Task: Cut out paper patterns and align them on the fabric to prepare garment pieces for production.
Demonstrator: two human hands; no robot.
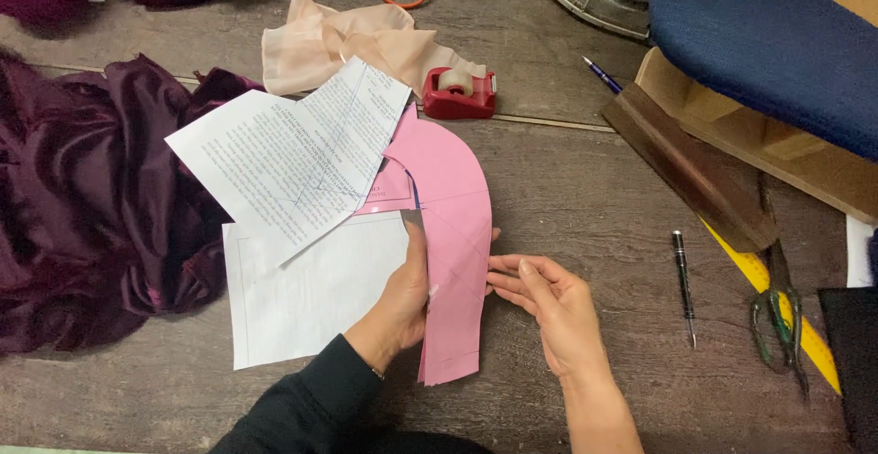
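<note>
Tape dispenser [459,94], pen [683,282], purple fabric [91,198]

Nil entry: you have no packages, labels, signs or screens in view.
</note>
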